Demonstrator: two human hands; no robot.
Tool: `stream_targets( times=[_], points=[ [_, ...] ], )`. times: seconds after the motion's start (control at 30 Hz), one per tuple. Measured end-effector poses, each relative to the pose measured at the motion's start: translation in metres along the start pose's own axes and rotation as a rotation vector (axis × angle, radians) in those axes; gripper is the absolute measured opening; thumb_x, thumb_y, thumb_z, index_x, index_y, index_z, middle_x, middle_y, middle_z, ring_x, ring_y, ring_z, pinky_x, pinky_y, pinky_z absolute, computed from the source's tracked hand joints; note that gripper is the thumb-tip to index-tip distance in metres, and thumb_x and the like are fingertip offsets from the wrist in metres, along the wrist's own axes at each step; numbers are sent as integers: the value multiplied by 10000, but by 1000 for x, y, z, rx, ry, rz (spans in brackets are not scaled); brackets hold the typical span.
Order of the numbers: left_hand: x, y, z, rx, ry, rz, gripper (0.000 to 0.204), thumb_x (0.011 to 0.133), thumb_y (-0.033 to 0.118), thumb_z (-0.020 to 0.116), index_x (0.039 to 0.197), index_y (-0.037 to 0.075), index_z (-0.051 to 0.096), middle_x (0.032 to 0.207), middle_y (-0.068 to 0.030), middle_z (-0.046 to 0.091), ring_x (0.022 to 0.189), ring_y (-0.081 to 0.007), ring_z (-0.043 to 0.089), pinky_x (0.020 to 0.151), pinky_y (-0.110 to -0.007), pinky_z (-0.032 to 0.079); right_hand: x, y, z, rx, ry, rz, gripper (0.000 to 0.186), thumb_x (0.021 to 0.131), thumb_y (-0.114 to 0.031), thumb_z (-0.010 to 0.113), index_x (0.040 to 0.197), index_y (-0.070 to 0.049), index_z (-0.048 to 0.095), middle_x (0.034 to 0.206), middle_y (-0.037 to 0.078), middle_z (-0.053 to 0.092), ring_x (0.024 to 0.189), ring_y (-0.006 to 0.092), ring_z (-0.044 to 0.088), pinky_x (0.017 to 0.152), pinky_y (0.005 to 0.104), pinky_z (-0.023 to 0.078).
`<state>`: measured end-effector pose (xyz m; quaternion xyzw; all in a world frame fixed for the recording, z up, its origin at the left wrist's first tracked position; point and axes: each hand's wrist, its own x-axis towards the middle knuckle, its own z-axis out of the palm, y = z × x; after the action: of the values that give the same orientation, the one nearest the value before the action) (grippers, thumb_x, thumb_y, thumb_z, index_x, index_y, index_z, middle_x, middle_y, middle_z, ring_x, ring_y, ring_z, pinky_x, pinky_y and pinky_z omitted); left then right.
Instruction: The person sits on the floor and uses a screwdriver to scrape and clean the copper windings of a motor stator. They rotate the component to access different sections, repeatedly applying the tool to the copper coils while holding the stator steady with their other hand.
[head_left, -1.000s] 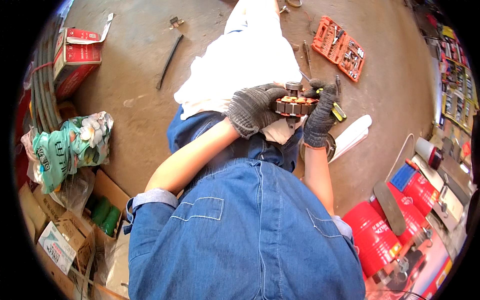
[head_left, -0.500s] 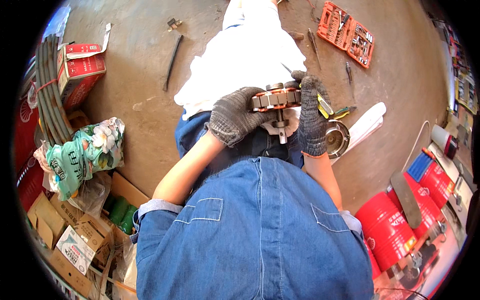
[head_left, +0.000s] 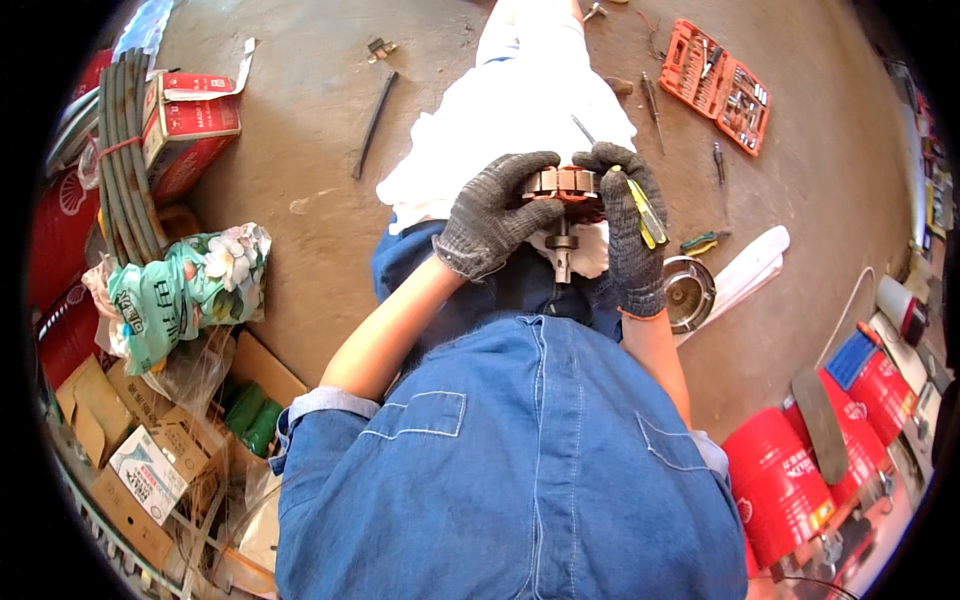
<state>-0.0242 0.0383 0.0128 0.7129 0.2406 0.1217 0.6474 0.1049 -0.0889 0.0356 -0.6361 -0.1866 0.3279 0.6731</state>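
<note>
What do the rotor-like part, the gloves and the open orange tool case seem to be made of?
Rotor-like part: apparently metal, satin, judging by its coppery rim blocks and the shiny grey shaft; which metals, I can't tell.
Gloves: probably knitted fabric, matt, from the mottled dark texture and soft folds.
Tool case: likely moulded plastic, smooth-looking, from its even orange colour and shaped recesses.

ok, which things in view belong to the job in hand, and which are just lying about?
In the job:
copper-wound rotor, in the left hand
yellow-handled tool, in the right hand
round metal housing on the floor, possibly

Lying about, as far as I can tell:
orange socket case
green-and-yellow pliers
black rod
floral bag
red drum
</note>
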Motion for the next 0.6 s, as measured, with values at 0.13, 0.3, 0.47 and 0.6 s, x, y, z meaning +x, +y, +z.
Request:
stream_targets(
  times=[0.13, 0.3, 0.47, 0.6],
  points=[
    [4, -2, -4, 222, 24, 84, 490, 842, 286, 730, 1262, 68, 602, 1069, -166, 673, 960, -291, 677, 837, -374, 535, 5, 2, -4, -325, -122, -216, 307, 919, -111, 662, 1183, 22, 580, 1103, 137, 647, 1039, 203, 630, 882, 339, 527],
    [8, -11, -14, 124, -59, -31, 535, 842, 186, 755, 1327, 67, 564, 1185, -125, 657, 1079, -188, 626, 941, -340, 510, 14, 11, -4, -187, -122, -103, 341, 890, -86, 693, 1195, 7, 573, 1113, 103, 651, 1042, 178, 620, 920, 307, 502],
    [9, -17, -11, 107, -38, -38, 669, 832, 150, 773, 1414, 55, 456, 1307, -159, 585, 1173, -224, 583, 1020, -350, 477, 21, 19, -4, -319, -163, -200, 301, 941, -50, 615, 1234, -3, 562, 1157, 95, 631, 1072, 150, 593, 952, 292, 481],
    [10, -49, -3, 211, 71, -1, 779, 807, 186, 806, 1451, 49, 391, 1334, -182, 557, 1183, -254, 577, 1026, -368, 472, 31, 31, -1, -342, -135, -238, 312, 909, -56, 660, 1203, -7, 569, 1098, 90, 642, 1033, 170, 618, 908, 293, 502]
  ],
)
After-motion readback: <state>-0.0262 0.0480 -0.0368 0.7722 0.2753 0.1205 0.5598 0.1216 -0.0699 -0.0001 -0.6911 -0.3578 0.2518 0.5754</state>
